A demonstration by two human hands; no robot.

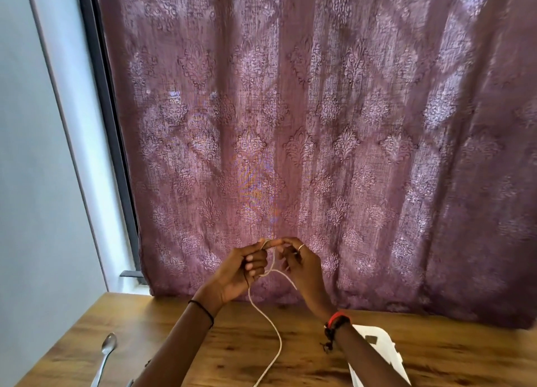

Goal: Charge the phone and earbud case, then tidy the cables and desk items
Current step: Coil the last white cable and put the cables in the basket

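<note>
Cable-tidying step: left hand (247,267) and right hand (303,266) both pinch the white cable (274,333) at touching fingertips, a loop crossing just below them and its tail hanging to the desk (174,331); next probably another wrap under steady tension.

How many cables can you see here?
1. The white cable is held by the left hand and right hand, then trails over the wooden desk. More may lie out of view.
</note>
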